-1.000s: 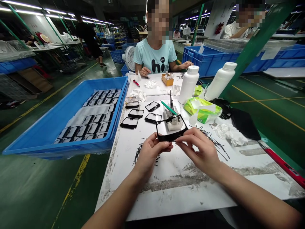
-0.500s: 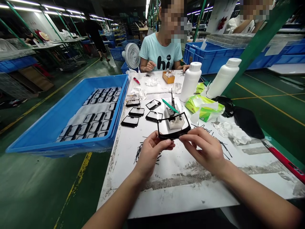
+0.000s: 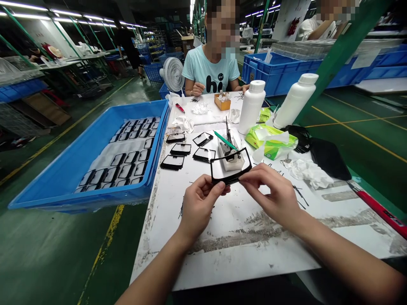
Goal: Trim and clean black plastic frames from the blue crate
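Observation:
Between my hands I hold a black-framed glass panel (image 3: 229,179), probably a phone screen, above the white worktable (image 3: 241,254). My left hand (image 3: 200,207) pinches its lower left corner. My right hand (image 3: 273,192) grips its right edge between thumb and fingers. Behind it stands a small white holder (image 3: 230,160) with a green-handled tool (image 3: 225,140). Several similar panels (image 3: 173,162) lie flat on the table to the left. Thin black strips (image 3: 300,195) lie scattered near my right hand.
A blue tray (image 3: 79,199) of stacked panels stands left of the table. Two white bottles (image 3: 251,108), a green tissue pack (image 3: 270,142), crumpled wipes (image 3: 307,173) and a black pad (image 3: 329,159) sit ahead and right. A co-worker (image 3: 211,70) sits across the table.
The panel has tilted slightly, its right end rising, and my right hand has moved up a little. The view has shifted slightly as well.

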`<control>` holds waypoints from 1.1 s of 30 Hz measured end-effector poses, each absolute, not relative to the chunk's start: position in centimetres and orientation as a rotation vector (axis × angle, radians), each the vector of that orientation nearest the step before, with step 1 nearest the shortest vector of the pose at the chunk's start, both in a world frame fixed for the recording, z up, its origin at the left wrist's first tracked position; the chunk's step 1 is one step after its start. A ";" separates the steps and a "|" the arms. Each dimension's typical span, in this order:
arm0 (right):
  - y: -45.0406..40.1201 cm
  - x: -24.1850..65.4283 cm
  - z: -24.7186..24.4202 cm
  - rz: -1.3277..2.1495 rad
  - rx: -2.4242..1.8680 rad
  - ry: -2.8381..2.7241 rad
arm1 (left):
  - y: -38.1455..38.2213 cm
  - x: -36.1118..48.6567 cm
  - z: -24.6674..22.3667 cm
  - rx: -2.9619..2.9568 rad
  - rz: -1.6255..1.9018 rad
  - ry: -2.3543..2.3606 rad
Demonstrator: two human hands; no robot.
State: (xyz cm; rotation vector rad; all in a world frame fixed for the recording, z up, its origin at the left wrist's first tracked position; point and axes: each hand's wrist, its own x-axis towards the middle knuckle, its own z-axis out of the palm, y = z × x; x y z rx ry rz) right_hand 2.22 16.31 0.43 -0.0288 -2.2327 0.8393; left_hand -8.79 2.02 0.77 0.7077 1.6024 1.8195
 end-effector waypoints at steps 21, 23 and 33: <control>17.9 1.9 0.1 1.800 -0.231 -2.020 | 1.8 -9.2 1.0 0.675 1.731 1.711; 17.6 2.1 0.2 1.726 -0.236 -2.129 | 1.7 -9.2 1.0 0.676 1.737 1.709; 18.5 2.2 0.6 2.101 -0.006 -1.998 | 1.5 -9.4 1.0 0.691 1.694 1.456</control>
